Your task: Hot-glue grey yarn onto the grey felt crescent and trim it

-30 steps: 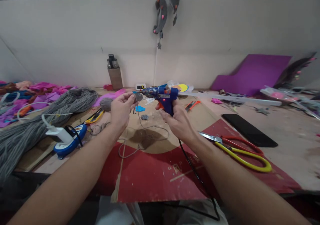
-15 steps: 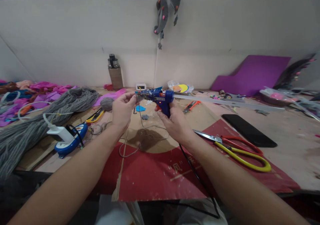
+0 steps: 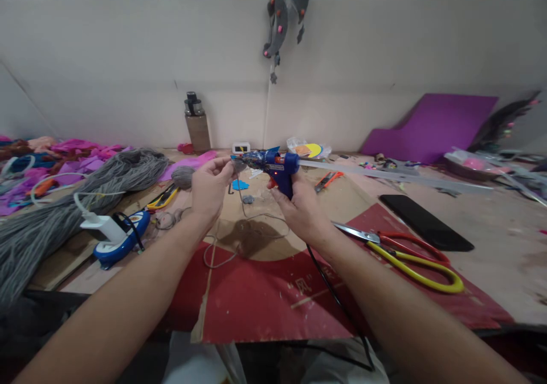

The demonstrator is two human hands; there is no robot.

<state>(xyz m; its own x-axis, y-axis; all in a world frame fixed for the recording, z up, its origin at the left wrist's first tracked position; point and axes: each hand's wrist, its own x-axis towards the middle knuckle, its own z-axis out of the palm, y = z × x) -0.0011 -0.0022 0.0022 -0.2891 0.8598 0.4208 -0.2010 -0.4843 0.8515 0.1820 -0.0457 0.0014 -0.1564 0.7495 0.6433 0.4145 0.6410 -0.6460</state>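
My right hand (image 3: 302, 204) is wrapped round the grip of a blue hot glue gun (image 3: 282, 173), its red indicator lit. A long clear glue stick (image 3: 384, 173) sticks out of the gun's back end. Between the fingertips of my left hand (image 3: 211, 187) is a small grey piece (image 3: 240, 166) with a bit of blue at its edge; its exact shape is partly hidden. The gun's nozzle points at this piece, close to my fingers. From it a thin grey yarn (image 3: 243, 193) hangs down and loops on the board.
Large scissors (image 3: 414, 258) and a black phone (image 3: 427, 221) lie at right. A grey yarn bundle (image 3: 106, 190) and a blue power strip (image 3: 122, 244) are at left. Behind stand a bottle (image 3: 197, 127) and a box cutter (image 3: 328, 181) lies flat. The gun's black cord (image 3: 333, 293) runs off the front edge.
The glue gun has shifted slightly to the right, its nozzle a little back from the piece. My left hand has hardly moved.
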